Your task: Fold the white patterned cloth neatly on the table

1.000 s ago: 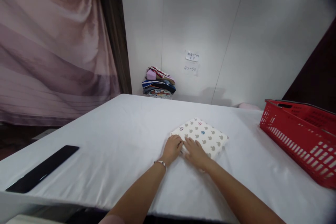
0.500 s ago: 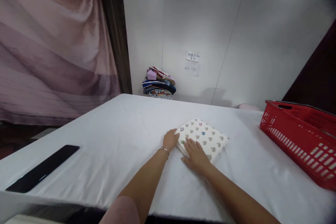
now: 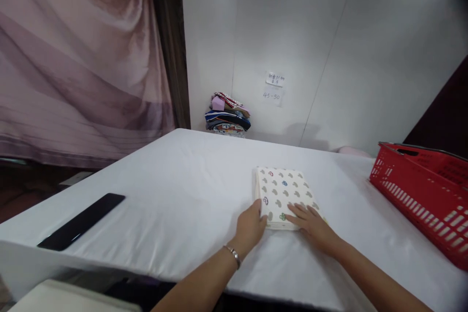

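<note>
A folded white cloth printed with small grey shapes lies flat on the white table. My left hand rests at its near left corner, fingers curled against the edge, thumb on top. My right hand lies flat on the near right part of the cloth, fingers stretched out. A thin bracelet circles my left wrist.
A red plastic basket stands at the table's right side. A black flat bar lies near the left front edge. A stack of folded clothes sits against the white wall beyond the table. A pink curtain hangs at left.
The folded cloth has been turned from a diagonal lie to square with the table. Both hands moved to its near edge, left at the corner and right on top.
</note>
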### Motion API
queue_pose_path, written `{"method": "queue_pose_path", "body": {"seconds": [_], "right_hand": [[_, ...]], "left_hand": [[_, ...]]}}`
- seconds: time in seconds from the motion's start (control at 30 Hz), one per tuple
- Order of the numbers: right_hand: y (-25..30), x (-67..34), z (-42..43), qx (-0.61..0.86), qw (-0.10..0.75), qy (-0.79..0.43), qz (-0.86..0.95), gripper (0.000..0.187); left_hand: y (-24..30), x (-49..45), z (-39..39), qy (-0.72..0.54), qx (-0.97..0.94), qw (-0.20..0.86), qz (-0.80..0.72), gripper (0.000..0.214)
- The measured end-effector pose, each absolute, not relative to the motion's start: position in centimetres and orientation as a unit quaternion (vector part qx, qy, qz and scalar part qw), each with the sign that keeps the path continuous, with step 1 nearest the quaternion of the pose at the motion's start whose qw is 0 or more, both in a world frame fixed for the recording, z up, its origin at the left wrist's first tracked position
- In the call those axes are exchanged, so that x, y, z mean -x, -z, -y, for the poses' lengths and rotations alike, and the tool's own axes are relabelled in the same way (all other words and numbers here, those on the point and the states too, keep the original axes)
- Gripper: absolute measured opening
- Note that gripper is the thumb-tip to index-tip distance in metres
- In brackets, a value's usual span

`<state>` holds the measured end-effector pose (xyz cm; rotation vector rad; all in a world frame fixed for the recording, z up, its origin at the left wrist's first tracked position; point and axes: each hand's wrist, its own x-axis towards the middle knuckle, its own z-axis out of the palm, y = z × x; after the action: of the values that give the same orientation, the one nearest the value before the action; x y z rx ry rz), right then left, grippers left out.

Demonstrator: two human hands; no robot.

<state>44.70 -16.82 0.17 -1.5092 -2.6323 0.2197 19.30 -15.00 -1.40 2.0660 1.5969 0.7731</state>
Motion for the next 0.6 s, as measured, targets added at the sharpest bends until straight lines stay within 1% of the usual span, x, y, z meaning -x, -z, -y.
{"method": "queue_pose_path", "body": {"seconds": [0.1,0.2,0.27,0.33,0.4,0.5,0.6], "right_hand": [[-0.4,-44.8,17.5,0.511,0.073,-0.106,0.85,0.06],[-1.1,-43.6,17.0,0.514,0.111,-0.138,0.839,0.04],[-1.7,-42.3,15.9,0.518,0.144,-0.145,0.831,0.033],[-2.2,-40.6,14.4,0.536,0.176,-0.131,0.815,0.035],[-2.4,-38.7,12.9,0.565,0.188,-0.105,0.797,0.041],[-1.7,-36.3,11.4,0.596,0.144,-0.08,0.786,0.047],[-0.2,-34.8,11.0,0.606,0.092,-0.067,0.788,0.052]], "left_hand": [[1.0,-19.8,15.7,-0.25,-0.756,0.196,-0.573,0.046],[0.7,-19.7,15.5,-0.231,-0.755,0.195,-0.582,0.049],[0.6,-19.6,15.5,-0.229,-0.753,0.195,-0.585,0.049],[0.6,-19.7,15.7,-0.232,-0.75,0.197,-0.588,0.049],[0.5,-19.8,15.9,-0.231,-0.743,0.204,-0.593,0.049],[0.4,-19.7,15.9,-0.22,-0.734,0.222,-0.603,0.053],[0.3,-19.2,15.0,-0.217,-0.714,0.275,-0.607,0.062]]}}
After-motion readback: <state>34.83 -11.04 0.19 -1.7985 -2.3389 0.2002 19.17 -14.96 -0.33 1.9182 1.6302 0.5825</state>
